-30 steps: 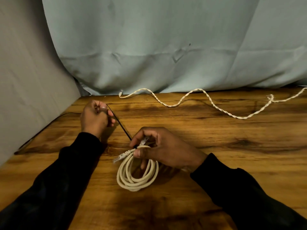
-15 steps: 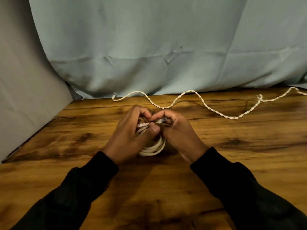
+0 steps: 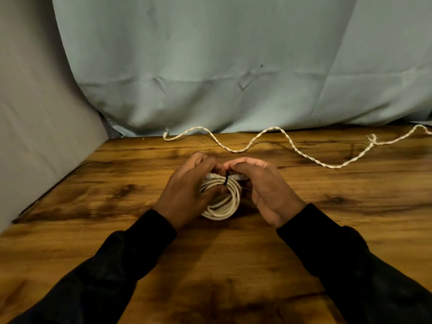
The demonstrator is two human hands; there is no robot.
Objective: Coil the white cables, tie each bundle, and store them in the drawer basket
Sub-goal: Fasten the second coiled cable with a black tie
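A coiled white cable (image 3: pixel 223 203) lies on the wooden table (image 3: pixel 233 265) between my hands. A thin black tie (image 3: pixel 226 178) wraps over the top of the coil. My left hand (image 3: pixel 187 195) grips the coil's left side, its fingertips pinching the tie's end. My right hand (image 3: pixel 266 190) cups the coil's right side, with thumb and forefinger pinched on the tie next to the left fingers. A second, twisted white cable (image 3: pixel 292 147) lies uncoiled in waves along the back of the table. No drawer basket is in view.
A pale blue cloth (image 3: pixel 233 66) hangs behind the table, and a grey cloth (image 3: pixel 35 125) covers the left side. The loose cable runs off the right edge of the view.
A second ago my left hand pulled the black tie out to the left. It has since come back to the coil, and both hands now pinch the tie at the coil's top.
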